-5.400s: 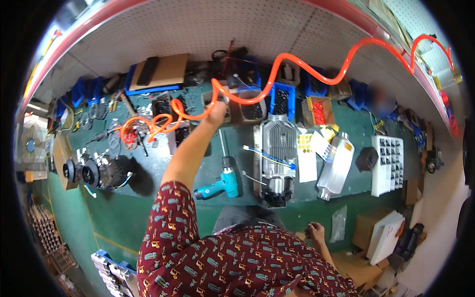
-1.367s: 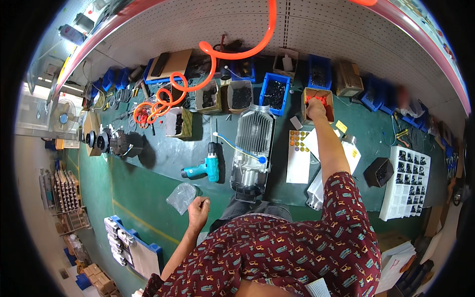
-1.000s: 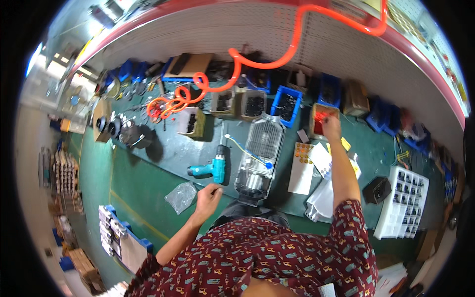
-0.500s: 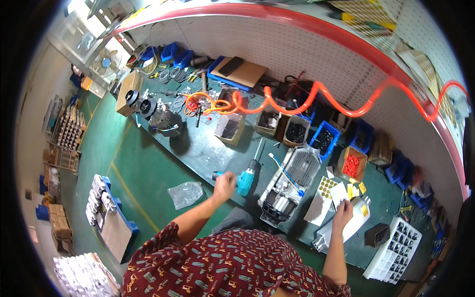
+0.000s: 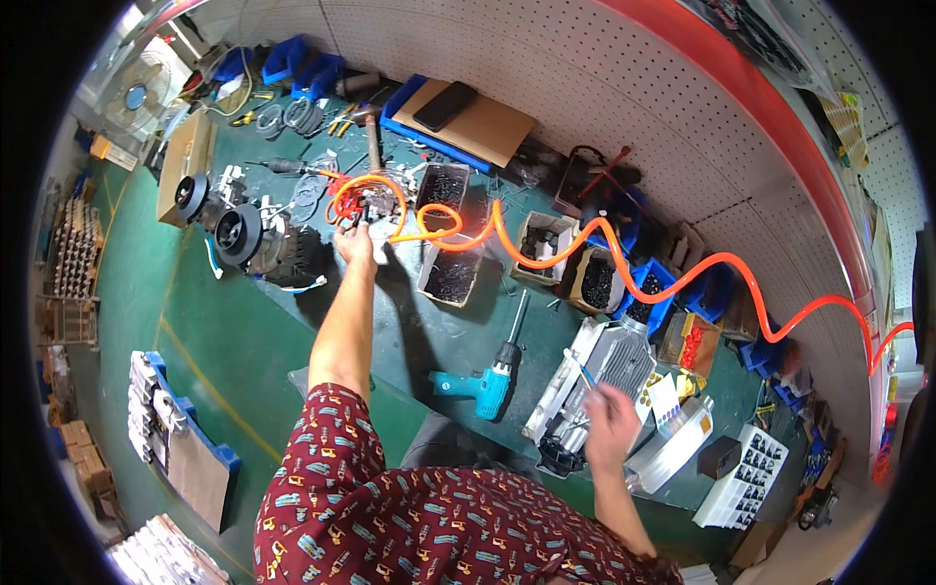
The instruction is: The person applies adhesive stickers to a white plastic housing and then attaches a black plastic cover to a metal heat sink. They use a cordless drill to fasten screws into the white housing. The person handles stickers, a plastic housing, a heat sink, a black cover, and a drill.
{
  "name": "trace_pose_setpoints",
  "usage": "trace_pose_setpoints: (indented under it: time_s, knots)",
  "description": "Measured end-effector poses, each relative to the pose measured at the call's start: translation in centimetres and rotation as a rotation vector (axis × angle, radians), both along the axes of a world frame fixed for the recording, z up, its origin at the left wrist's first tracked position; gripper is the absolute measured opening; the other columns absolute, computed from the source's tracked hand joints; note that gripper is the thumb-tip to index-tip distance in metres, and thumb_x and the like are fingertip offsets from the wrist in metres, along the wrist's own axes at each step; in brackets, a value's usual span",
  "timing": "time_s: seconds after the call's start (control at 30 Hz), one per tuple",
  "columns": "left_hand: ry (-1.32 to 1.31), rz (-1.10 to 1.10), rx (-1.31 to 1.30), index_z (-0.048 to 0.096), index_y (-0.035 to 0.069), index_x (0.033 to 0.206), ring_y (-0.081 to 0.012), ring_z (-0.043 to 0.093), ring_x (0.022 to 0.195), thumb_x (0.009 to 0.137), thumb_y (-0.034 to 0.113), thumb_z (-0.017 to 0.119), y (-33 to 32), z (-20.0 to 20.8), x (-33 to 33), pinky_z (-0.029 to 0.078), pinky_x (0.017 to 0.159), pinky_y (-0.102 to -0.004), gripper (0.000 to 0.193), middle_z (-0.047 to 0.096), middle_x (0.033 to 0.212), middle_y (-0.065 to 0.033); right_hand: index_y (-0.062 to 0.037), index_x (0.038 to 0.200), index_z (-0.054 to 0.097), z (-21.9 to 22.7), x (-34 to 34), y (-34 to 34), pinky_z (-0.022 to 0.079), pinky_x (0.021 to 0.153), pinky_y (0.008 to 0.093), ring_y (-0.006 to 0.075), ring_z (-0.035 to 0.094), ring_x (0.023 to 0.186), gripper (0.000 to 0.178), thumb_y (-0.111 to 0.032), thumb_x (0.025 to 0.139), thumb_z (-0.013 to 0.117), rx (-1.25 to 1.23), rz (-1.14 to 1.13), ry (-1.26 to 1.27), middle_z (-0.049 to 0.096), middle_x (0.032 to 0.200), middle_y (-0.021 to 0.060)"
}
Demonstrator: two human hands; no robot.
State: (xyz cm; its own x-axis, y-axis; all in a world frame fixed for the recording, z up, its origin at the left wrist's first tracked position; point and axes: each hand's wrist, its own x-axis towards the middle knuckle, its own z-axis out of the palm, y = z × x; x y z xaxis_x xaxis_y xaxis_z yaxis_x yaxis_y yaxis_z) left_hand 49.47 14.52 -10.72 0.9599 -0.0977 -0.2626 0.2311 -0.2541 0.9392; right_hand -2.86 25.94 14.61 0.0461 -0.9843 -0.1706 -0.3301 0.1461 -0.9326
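At the far left part of the bench, my left hand [image 5: 354,244] is closed on a slim black air gun [image 5: 366,211] by the looped end of the orange coiled hose [image 5: 606,230]. My right hand [image 5: 611,424], smeared by motion, is over the right side of a grey finned metal housing [image 5: 616,353]. Its fingers do not show clearly. A thin blue-and-white cable [image 5: 582,369] lies across the housing near that hand. Between my arms a teal power drill [image 5: 490,388] with a long bit lies on the bench, touched by neither hand.
Motor units with black fan wheels [image 5: 237,234] stand left. Parts boxes [image 5: 448,276] and a blue bin [image 5: 663,285] line the back. At right are a sticker sheet [image 5: 666,400], a silver cover [image 5: 682,448] and a white tray [image 5: 746,478]. The orange hose spans the bench.
My left hand has moved from the drill, far and left, to the air gun. My right hand has left the white sticker sheet and moved left over the housing. The view has shifted.
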Motion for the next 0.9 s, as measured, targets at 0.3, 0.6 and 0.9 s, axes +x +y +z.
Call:
trace_pose_setpoints:
  time_s: [0.3,0.6,0.9]
  knots:
    - [-0.345,-0.401,-0.43,0.07,0.003,0.103,-0.0037,0.05,0.065,0.105,0.021,0.058,-3.1,12.1,1.1,0.039,0.054,-0.0218,0.023,0.063,0.082,0.0016,-0.0005,0.113,0.068,-16.7,17.8,-13.6,0.059,0.084,0.0493,0.0386,0.071,0.1,0.026,-0.005,0.087,0.066,-0.204,0.596,0.907,0.07,0.111,0.0204]
    - [-0.49,-0.525,-0.563,0.066,0.002,0.11,-0.004,0.048,0.063,0.109,0.017,0.054,-0.8,25.0,-1.8,0.041,0.056,-0.0214,0.02,0.054,0.076,0.0037,-0.0018,0.109,0.067,-21.0,17.5,-14.9,0.059,0.088,0.047,0.0374,0.071,0.103,0.026,-0.005,0.083,0.067,-0.195,0.831,1.093,0.073,0.105,0.0202]
    - [-0.298,-0.547,-0.464,0.062,0.0,0.115,-0.0064,0.049,0.069,0.11,0.017,0.051,8.6,23.8,-11.9,0.046,0.068,-0.0254,0.021,0.053,0.076,0.0004,-0.0011,0.106,0.063,-16.3,15.2,-11.6,0.058,0.065,0.0298,0.0133,0.064,0.075,0.018,-0.004,0.09,0.07,0.206,0.265,0.01,0.065,0.09,0.0052]
